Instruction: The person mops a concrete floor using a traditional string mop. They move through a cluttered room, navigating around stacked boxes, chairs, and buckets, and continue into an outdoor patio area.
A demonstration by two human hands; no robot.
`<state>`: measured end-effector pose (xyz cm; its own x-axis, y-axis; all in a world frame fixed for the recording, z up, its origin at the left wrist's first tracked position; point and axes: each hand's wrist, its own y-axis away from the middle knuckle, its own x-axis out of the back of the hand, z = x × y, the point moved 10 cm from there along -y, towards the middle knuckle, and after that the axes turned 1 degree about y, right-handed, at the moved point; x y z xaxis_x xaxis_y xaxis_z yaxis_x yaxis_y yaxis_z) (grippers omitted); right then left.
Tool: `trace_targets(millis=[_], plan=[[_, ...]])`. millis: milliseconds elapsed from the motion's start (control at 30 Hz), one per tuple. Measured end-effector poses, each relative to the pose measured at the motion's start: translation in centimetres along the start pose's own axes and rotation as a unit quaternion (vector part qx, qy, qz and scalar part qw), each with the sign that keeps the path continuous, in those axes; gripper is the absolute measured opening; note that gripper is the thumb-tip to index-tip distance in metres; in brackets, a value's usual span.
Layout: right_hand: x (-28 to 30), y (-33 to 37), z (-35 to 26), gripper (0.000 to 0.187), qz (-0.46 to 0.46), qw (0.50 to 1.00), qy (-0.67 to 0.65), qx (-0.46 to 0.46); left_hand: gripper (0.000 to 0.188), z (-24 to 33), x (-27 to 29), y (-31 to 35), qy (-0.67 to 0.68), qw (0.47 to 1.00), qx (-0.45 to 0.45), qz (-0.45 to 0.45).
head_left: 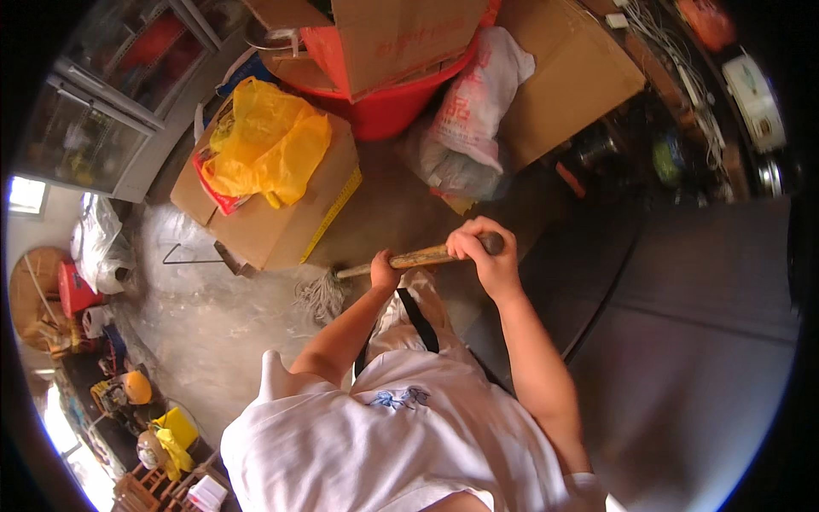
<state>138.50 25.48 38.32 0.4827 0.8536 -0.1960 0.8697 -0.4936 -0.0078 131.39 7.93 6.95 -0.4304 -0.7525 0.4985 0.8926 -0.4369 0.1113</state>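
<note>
Both of my hands grip the wooden handle of a string mop [420, 258], which slants down to the left in front of me. My right hand [483, 247] is wrapped round the handle near its thick top end. Lower on the handle, my left hand [384, 270] is closed about it. Grey mop strands [320, 297] rest on the concrete floor [230, 316], left of my legs and just below a cardboard box [316, 188].
A yellow plastic bag [273, 141] lies on the box. Beyond stand a red tub [384, 111] and a stuffed white sack [474, 111]. Dark panels [682, 333] fill the right side. A glass-fronted cabinet [102, 128] is at far left; a bent metal rod [192, 261] lies on the floor.
</note>
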Motion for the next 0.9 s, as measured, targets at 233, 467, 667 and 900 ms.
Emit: trace_targets(millis=[233,467,667,900], plan=[[4.1,-6.4,-3.9,0.016,-0.003,0.991,0.069,0.115,0.019,9.0,-7.6,-14.2,0.028,0.991,-0.109,-0.065],[5.4,-6.0,-1.0,0.015,0.031,0.968,0.172,0.177,0.017,9.8,-14.6,-21.1,0.045,0.976,-0.174,-0.119],[11.6,-6.6,-5.2,0.017,0.089,0.972,0.121,0.183,0.024,14.3,-16.4,-18.0,0.036,0.969,-0.18,-0.168],[20.8,-9.2,-4.2,0.021,0.138,0.988,0.011,0.067,0.035,14.3,-16.0,-11.9,-0.07,0.982,-0.084,-0.152]])
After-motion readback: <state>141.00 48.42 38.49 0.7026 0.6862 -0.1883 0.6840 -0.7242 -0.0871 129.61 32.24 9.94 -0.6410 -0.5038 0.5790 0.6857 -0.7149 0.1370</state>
